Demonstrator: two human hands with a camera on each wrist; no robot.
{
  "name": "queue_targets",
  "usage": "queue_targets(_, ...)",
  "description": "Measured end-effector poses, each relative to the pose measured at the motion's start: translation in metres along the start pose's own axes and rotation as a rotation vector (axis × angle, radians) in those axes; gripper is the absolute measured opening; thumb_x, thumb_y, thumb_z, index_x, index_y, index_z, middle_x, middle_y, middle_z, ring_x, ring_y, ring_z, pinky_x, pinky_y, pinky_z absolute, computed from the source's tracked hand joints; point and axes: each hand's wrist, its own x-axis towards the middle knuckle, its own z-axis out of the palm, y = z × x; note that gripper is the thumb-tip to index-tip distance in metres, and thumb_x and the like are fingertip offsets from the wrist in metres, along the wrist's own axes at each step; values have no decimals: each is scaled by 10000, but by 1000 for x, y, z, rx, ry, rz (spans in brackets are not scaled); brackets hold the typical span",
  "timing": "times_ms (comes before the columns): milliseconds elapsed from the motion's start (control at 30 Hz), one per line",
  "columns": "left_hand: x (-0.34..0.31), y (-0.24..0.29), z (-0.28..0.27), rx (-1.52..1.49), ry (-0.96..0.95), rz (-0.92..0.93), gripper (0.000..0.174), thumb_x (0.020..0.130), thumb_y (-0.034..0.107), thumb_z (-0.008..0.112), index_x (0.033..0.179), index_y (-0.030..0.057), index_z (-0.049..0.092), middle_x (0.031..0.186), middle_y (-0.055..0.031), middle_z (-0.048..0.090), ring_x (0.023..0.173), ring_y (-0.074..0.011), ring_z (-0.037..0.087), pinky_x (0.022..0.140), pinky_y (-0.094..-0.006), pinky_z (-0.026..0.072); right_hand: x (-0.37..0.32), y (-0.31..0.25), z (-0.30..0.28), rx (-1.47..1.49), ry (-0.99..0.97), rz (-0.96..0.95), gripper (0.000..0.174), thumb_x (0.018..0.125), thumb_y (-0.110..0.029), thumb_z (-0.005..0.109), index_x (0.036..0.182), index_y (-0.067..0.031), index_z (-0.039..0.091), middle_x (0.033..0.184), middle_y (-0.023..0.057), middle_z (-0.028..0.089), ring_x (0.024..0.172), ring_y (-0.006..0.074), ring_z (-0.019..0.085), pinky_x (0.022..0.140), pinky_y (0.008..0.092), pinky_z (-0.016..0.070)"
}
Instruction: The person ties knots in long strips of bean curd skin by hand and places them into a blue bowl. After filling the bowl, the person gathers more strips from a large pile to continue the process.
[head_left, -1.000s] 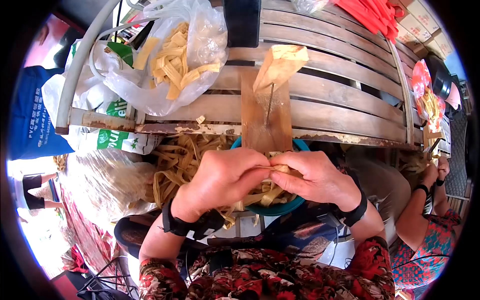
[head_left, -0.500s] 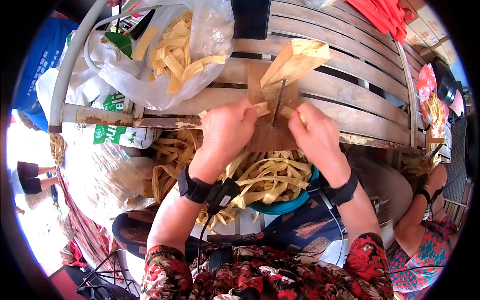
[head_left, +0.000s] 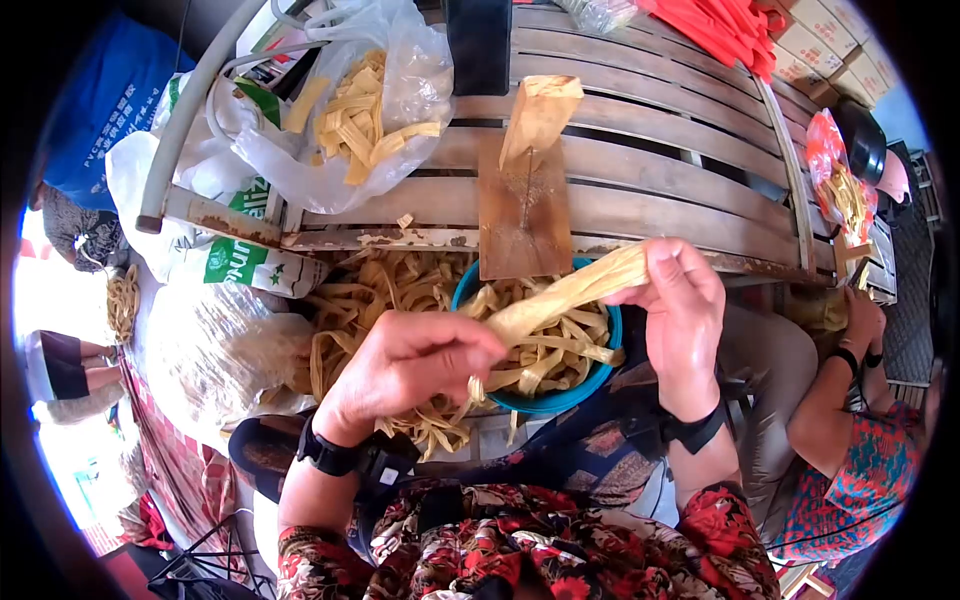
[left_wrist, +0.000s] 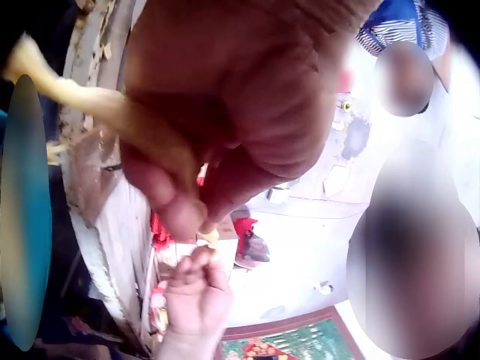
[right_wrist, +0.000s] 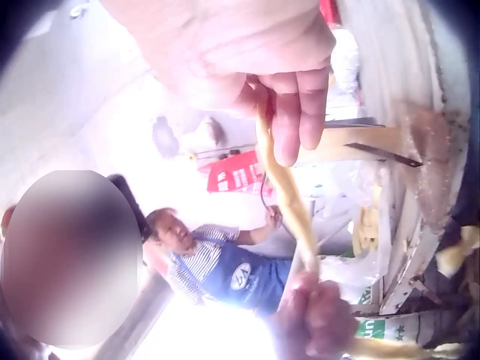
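A flat, pale yellow strip (head_left: 570, 293) stretches between my two hands above the basin. My left hand (head_left: 415, 365) pinches its lower end, and in the left wrist view part of the strip (left_wrist: 97, 101) trails out past the fingers. At the upper end, my right hand (head_left: 685, 315) grips the strip between thumb and fingers. Below them is a teal basin (head_left: 557, 402) filled with similar strips (head_left: 545, 365). Just beyond stands a wooden board (head_left: 505, 245) with an upright block (head_left: 538, 120) and a thin metal blade (right_wrist: 384, 154).
The slatted bench (head_left: 660, 140) carries an open plastic bag (head_left: 420, 85) of strips and a dark upright object (head_left: 478, 50). More strips (head_left: 385, 285) lie heaped left of the basin, beside a large clear plastic bundle (head_left: 215, 350). Another person's arms (head_left: 835, 410) are at the right.
My hands came together over the basin, then moved forward to either side of the blade. Now they are back over the basin, farther apart, with a strip extended between them.
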Motion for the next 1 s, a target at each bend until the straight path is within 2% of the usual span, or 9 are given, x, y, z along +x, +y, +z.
queue_targets(67,6,-8,0,68,-47,78,221,856,191,652,971,2,649,884,-59,648,806,-126,595,675,-242,461,-28,-8,25,112,-162,-101,213,937,-181,519,883,19,570,850,133,657,729,203,653,670,297,536)
queue_targets(133,4,4,14,87,-81,91,309,837,280,667,959,-2,640,881,-67,636,867,-145,576,751,-263,443,-52,-16,30,-229,-534,-280,135,918,-90,523,902,27,589,825,106,672,763,155,655,681,273,518)
queue_targets(200,-2,1,27,503,80,318,230,760,26,604,986,-11,622,970,-84,628,879,-133,577,789,-251,441,-62,-14,31,-317,-543,-286,160,925,-112,519,905,27,596,817,89,672,740,145,659,652,256,518)
queue_targets(267,-15,7,25,265,68,83,213,733,-42,571,938,-9,619,935,-69,631,839,-116,588,740,-230,458,-65,0,28,-302,-298,-106,173,939,-114,502,857,21,572,755,64,650,664,103,637,554,230,500)
queue_targets(467,-21,-8,43,-398,-34,159,274,781,21,686,1032,-1,578,912,-69,637,829,-145,620,740,-251,500,-67,42,33,60,-347,51,129,939,-150,528,977,-35,482,774,-8,539,581,28,481,482,172,394)
queue_targets(667,-15,-24,46,38,320,330,141,779,20,665,912,-10,630,792,-63,647,719,-98,609,641,-238,498,-71,23,33,-16,-290,-5,388,889,-66,581,1233,-27,406,903,25,561,645,14,471,540,161,399)
queue_targets(800,-12,-34,46,478,269,661,236,769,15,586,1002,15,618,815,-164,630,688,-275,613,614,-315,492,-77,33,32,-114,-177,70,493,866,-22,585,1310,-25,371,978,75,588,666,18,492,558,161,412)
queue_targets(867,-17,-35,53,411,333,615,334,768,-47,611,1097,12,596,878,-89,638,773,-123,611,661,-241,490,-71,25,28,59,-143,325,486,846,36,521,1309,-16,383,955,94,615,496,22,446,428,179,360)
queue_targets(1000,-20,-26,39,-411,56,221,353,743,-95,538,1088,-18,541,899,-81,634,796,-137,609,734,-229,470,-75,15,28,602,-342,508,540,823,48,524,1334,-33,368,924,103,625,413,18,371,389,176,310)
